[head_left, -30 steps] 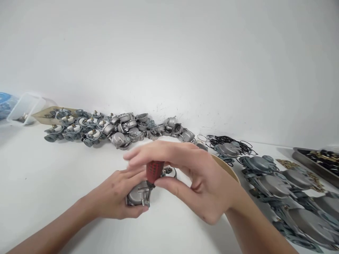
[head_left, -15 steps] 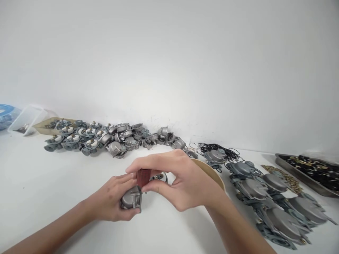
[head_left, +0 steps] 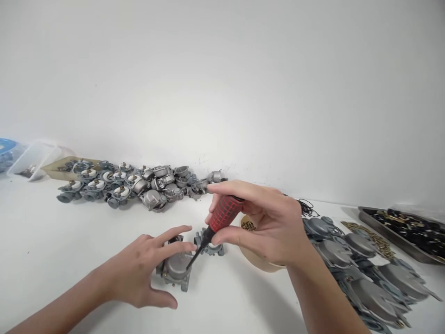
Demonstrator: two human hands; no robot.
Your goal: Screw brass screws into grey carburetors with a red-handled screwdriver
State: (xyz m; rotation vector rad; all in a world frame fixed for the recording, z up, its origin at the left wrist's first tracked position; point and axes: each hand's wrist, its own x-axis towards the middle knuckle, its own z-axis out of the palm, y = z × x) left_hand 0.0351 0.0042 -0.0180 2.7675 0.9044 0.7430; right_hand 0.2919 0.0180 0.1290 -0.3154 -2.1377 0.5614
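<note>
A red-and-black screwdriver (head_left: pixel 226 213) is gripped by its handle in my right hand (head_left: pixel 269 227), slanting down to the left. Its tip appears over the round cover of a grey metal carburetor (head_left: pixel 178 266) on the white table. Beside that carburetor, my left hand (head_left: pixel 139 264) is open, thumb and fingers spread apart. The index and middle fingers reach over its top; whether they touch it I cannot tell. Just behind the screwdriver shaft lies a second carburetor part (head_left: pixel 213 246), partly covered. A tan bowl (head_left: pixel 259 262) of small brass pieces sits beneath my right hand.
Carburetor bodies with white floats (head_left: pixel 95 184) and loose metal bowls (head_left: pixel 153 199) line the wall at left. More assembled carburetors (head_left: pixel 373 292) stand at right, by a pile of brass screws (head_left: pixel 378 243) and a metal tray (head_left: pixel 410 243) of dark parts. A clear container (head_left: pixel 33 162) is far left.
My right hand has moved right and tilted the screwdriver, so its shaft now shows. My left hand has loosened from the carburetor, which now lies on the table with its cover facing up.
</note>
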